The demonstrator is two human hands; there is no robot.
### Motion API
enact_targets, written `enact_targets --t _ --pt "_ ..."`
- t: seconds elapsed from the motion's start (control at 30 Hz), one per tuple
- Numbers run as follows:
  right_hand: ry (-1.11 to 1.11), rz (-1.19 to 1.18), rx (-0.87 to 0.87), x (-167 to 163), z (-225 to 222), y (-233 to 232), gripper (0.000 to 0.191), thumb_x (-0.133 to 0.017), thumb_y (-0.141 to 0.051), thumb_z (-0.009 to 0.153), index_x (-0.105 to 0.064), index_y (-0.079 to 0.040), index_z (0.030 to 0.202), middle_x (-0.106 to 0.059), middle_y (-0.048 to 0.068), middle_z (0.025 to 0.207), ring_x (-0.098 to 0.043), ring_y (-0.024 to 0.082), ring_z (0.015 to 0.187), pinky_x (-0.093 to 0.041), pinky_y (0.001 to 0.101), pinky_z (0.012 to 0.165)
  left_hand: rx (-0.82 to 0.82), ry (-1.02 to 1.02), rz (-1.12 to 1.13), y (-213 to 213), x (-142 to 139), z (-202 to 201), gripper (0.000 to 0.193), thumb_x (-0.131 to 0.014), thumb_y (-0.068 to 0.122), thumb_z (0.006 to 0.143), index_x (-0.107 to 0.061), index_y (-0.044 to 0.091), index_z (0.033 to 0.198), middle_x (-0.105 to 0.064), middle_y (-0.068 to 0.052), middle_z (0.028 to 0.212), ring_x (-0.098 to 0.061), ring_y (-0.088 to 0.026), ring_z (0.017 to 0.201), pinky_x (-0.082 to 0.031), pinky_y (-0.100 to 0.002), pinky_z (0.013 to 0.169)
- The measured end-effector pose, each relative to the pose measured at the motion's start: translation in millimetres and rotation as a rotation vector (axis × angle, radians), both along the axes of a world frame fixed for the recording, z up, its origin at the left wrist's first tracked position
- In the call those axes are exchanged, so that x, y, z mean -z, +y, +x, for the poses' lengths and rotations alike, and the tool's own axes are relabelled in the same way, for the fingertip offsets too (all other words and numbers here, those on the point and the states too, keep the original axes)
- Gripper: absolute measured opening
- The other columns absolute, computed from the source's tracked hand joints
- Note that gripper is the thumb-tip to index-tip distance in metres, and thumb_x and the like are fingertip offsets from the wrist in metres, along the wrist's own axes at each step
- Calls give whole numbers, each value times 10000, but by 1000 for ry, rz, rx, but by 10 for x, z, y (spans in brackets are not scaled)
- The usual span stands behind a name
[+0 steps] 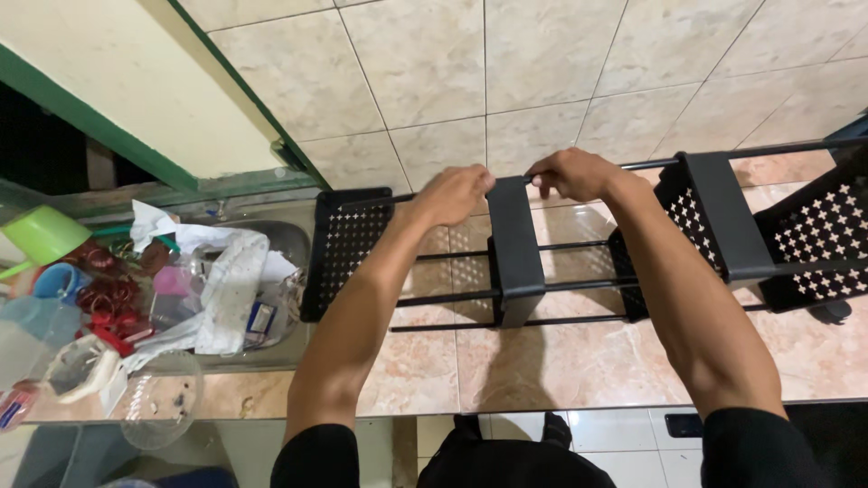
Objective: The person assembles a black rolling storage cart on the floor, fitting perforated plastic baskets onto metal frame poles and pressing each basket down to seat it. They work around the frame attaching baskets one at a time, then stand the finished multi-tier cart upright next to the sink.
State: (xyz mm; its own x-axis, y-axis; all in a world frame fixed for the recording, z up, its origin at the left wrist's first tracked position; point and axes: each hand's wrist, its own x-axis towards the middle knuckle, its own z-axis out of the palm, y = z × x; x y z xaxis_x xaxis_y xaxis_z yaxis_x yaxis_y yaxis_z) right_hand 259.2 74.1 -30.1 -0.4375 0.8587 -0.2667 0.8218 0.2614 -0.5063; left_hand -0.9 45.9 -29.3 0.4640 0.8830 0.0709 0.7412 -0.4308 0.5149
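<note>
Black metal rack on tiled counter, both hands — left, right — gripping its top rail

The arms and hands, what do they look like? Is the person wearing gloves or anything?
No gloves. Both hands, the left hand and the right hand, are bare, with no rings or watch showing. The forearms are bare too. Near the bottom of the picture each arm goes into a short black sleeve, plain with no pattern or markings that show.
</note>
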Motion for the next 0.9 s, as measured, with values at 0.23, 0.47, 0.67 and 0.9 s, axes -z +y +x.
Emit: enact_targets --t 0.23,0.47,0.67,0.9 --pt "-43 224 -51 95 41 -105 268 -637 -284 956 -757 -184 1174 -775 115 955 -709 334 945 -552 460 825 -3 -228 -49 112 134 93 184 -629 148 962 -750 9 956 -712 -256 879 -695 -430 908 -529 -497 801" --pt "-53 240 -25 105 35 -133 278 -647 -290 947 -753 -158 1167 -760 139 1019 -691 384 983 -535 486 829 31 -216 -111 182 76 90 191 -637 163 944 -756 18 982 -715 -248 877 -712 -413 875 -547 -472 790" --pt "-107 145 11 67 16 -179 338 -615 -303 962 -712 -190 1265 -791 102 1066 -706 315 1076 -537 467 934 166 -161 25 358 363 -42 246 -585 203 982 -741 15 996 -739 -230 931 -699 -423 887 -536 -487 767" --pt "-209 124 83 -173 -404 -455 730 -506 -638 965 -383 -212 1546 -431 147 1529 -382 342 1429 -195 637 1178 160 92 -864 748 420 -648 675 -368 545 1166 -678 -11 943 -567 -231 770 -496 -331 669 -420 -469 657"
